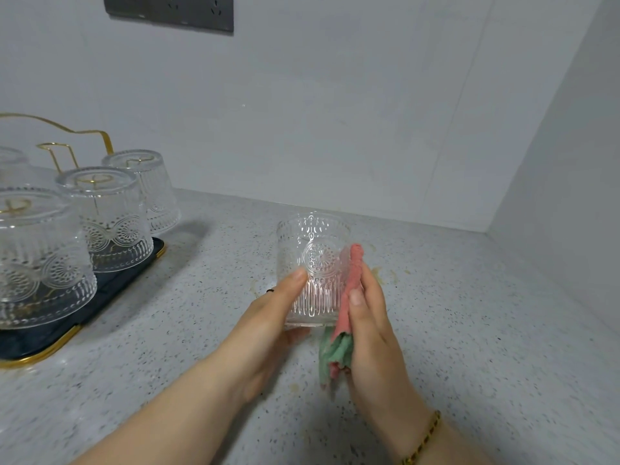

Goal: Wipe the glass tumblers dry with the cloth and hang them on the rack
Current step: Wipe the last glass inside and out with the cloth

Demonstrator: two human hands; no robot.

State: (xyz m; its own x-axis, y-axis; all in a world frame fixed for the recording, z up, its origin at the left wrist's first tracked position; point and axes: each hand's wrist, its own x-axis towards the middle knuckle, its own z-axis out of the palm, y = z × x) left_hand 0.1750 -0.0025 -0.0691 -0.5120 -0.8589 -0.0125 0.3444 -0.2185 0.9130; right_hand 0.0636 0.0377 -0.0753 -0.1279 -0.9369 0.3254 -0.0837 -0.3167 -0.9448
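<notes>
An embossed glass tumbler [313,263] is held upright above the speckled counter. My left hand [268,317] grips its lower left side and base. My right hand [369,330] presses a pink and green cloth [345,303] against the tumbler's right side. At the left stands a gold wire rack [85,134] on a dark tray [110,283]. Three tumblers hang on it upside down: one at the front [37,256], one in the middle [104,216], one at the back [147,189]. Part of another tumbler shows at the far left edge.
The grey speckled counter [469,330] runs into a corner, with white walls behind and on the right. A dark socket panel [167,10] sits high on the back wall. One bare gold peg [55,154] stands at the back of the rack.
</notes>
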